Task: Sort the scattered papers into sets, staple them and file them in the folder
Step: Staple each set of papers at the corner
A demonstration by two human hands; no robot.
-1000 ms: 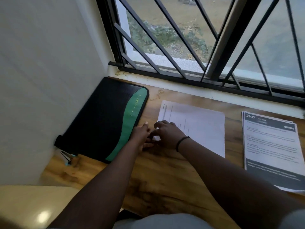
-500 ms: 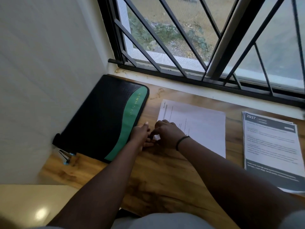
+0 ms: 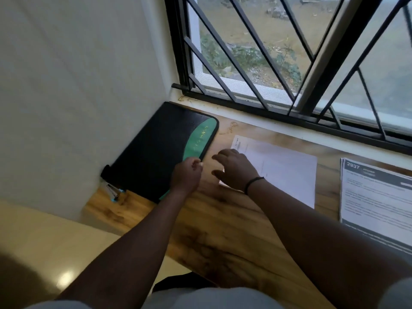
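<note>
On the wooden bench [image 3: 234,237], the left hand [image 3: 186,175] hovers over the near right edge of the black-and-green folder [image 3: 156,152], fingers curled; it seems to pinch something small and pale, though blur hides what. The right hand [image 3: 235,169] rests with fingers spread and relaxed on the near left corner of a white sheet [image 3: 283,168]. A printed stack [image 3: 376,197] lies far right.

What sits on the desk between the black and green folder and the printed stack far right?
In the head view: both hands and a plain white sheet, between the black-and-green folder and the printed stack.
</note>
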